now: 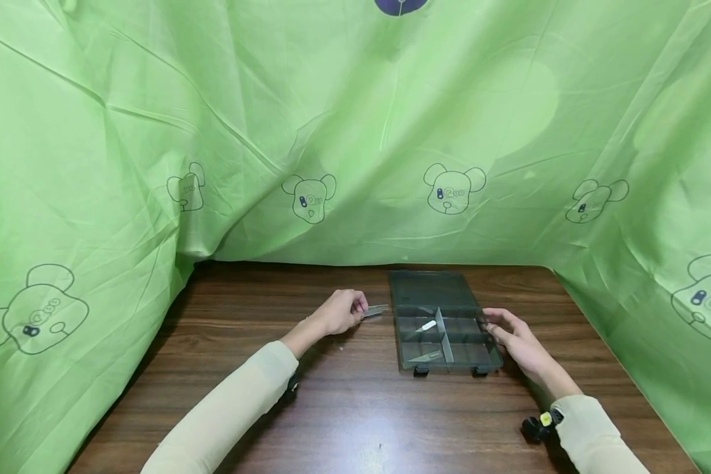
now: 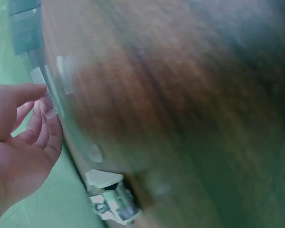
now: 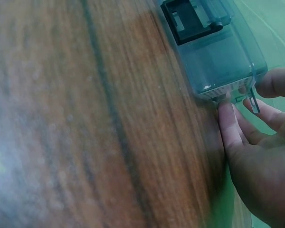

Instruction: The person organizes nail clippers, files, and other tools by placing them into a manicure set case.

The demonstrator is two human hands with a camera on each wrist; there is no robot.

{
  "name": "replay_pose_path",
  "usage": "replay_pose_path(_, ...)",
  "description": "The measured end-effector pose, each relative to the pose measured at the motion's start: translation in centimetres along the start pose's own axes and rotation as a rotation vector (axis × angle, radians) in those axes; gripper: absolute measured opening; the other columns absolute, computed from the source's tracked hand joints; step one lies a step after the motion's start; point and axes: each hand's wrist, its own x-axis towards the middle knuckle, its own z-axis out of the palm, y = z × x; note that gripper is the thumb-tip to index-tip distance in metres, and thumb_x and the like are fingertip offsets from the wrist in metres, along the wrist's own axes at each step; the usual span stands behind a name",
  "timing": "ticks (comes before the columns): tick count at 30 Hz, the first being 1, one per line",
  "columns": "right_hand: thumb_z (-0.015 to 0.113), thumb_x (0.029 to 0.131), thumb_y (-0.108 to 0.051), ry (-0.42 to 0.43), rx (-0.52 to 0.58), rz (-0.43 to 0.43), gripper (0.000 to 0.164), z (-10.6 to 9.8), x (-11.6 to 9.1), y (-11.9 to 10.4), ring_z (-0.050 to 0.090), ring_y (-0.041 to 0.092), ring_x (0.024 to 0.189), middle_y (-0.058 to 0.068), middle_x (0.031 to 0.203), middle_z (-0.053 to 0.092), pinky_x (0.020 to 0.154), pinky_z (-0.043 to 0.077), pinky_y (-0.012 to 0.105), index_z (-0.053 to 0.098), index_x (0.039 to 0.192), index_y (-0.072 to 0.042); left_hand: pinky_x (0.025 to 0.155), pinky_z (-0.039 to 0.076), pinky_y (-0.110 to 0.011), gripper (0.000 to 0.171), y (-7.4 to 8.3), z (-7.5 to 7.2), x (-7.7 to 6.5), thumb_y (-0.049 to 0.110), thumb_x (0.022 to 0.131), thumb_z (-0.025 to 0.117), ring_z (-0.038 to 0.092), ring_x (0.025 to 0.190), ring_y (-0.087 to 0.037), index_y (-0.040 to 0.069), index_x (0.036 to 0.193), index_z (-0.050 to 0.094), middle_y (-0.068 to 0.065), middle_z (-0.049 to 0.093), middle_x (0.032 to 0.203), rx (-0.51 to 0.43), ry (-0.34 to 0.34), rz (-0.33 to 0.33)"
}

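Note:
A dark see-through divided plastic box [image 1: 471, 354] lies on the table with its lid [image 1: 429, 288] folded back flat. Just left of it, my left hand [image 1: 339, 312] pinches a thin, clear-looking strip [image 1: 376, 310] whose far end points at the box; its exact kind cannot be made out. My right hand [image 1: 517, 339] grips the box's right side, with fingertips at the corner in the right wrist view. A thin pointed piece with a white end [image 1: 429, 326] lies in a left compartment, and another pale pointed piece [image 1: 429, 357] in the front left one.
Small clear bits [image 1: 339, 345] lie on the brown wooden table [image 1: 332, 415] by my left hand. Two black latches [image 1: 480, 371] stick out at the box's front. A green curtain [image 1: 355, 131] with bear faces hangs behind and at both sides.

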Motion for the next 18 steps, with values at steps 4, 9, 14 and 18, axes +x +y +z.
replay_pose_path(4, 0.051, 0.113, -0.016, 0.001, -0.002, -0.001, 0.047, 0.0, 0.0, 0.1, 0.058, 0.02, 0.117, 0.029, 0.145, 0.048, 0.087, 0.052, 0.026, 0.041, 0.154, 0.005, 0.078, 0.056, -0.025, 0.007, 0.4, -0.3, 0.1, 0.0, 0.096, 0.071, 0.063, 0.083, -0.009, 0.007, 0.1, 0.072, 0.004, 0.067, 0.088, -0.026, 0.018, 0.033)
replay_pose_path(9, 0.051, 0.113, -0.016, -0.004, -0.009, 0.005, 0.047, -0.1, 0.1, 0.1, 0.058, 0.02, 0.118, 0.029, 0.145, 0.048, 0.088, 0.052, 0.026, 0.041, 0.154, 0.004, 0.079, 0.056, -0.024, 0.006, 1.7, -1.3, 0.3, 0.002, 0.098, 0.072, 0.063, 0.086, -0.009, 0.005, 0.103, 0.072, 0.003, 0.067, 0.091, -0.071, 0.007, 0.066)
replay_pose_path(14, 0.05, 0.114, -0.017, -0.003, -0.013, 0.002, 0.047, -0.1, 0.0, 0.0, 0.057, 0.019, 0.119, 0.028, 0.145, 0.048, 0.089, 0.052, 0.026, 0.04, 0.154, 0.004, 0.079, 0.056, -0.024, 0.006, 3.6, -1.7, 0.3, 0.003, 0.098, 0.072, 0.063, 0.087, -0.009, 0.008, 0.102, 0.071, 0.004, 0.067, 0.091, -0.112, -0.013, 0.098)
replay_pose_path(18, 0.051, 0.113, -0.016, 0.0, -0.008, -0.003, 0.047, 0.0, 0.0, 0.0, 0.058, 0.018, 0.118, 0.029, 0.145, 0.048, 0.089, 0.052, 0.025, 0.041, 0.154, 0.005, 0.078, 0.056, -0.022, 0.009, 5.2, -1.3, 0.2, 0.004, 0.097, 0.074, 0.063, 0.085, -0.007, 0.012, 0.1, 0.07, 0.005, 0.067, 0.09, -0.115, -0.034, 0.144)
